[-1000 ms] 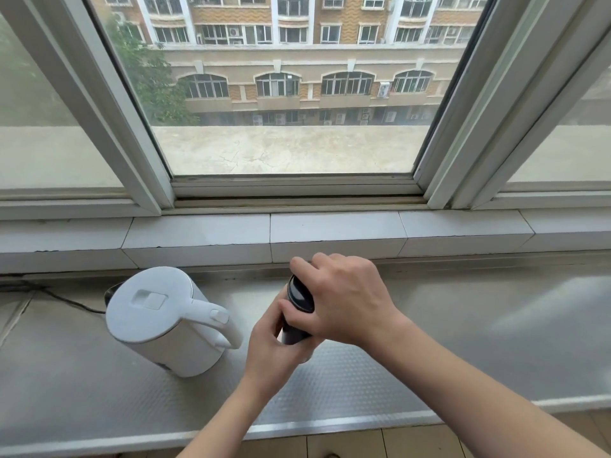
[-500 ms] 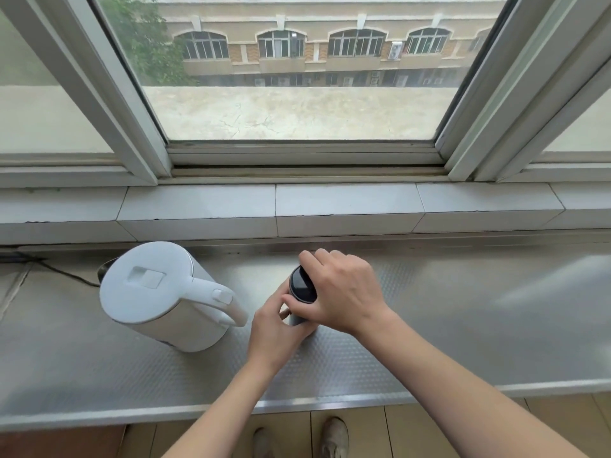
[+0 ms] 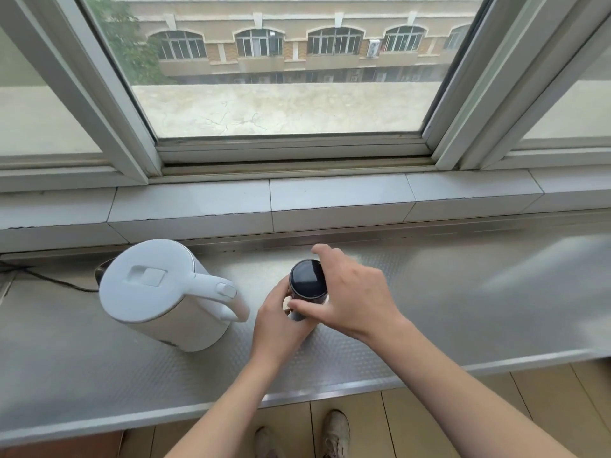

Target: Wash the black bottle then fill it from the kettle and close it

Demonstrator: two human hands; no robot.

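Note:
The black bottle point(image 3: 307, 285) stands upright on the steel counter point(image 3: 429, 309) with its round black cap on top. My left hand point(image 3: 281, 325) grips the bottle's body from the near left side, hiding most of it. My right hand point(image 3: 350, 295) reaches over from the right; its thumb and fingers curl round the rim of the cap. The white kettle point(image 3: 165, 292) stands to the left of the bottle, lid shut, its handle pointing toward my left hand.
A black power cord point(image 3: 49, 280) runs left from the kettle's base. A tiled sill point(image 3: 330, 200) and a window frame rise behind the counter. The counter's front edge point(image 3: 330, 388) lies near my forearms, with floor tiles and my shoes below.
The bottle has gone down from a raised, tilted hold to standing on the counter. My right hand has shifted so the cap's top shows. The camera has tilted downward.

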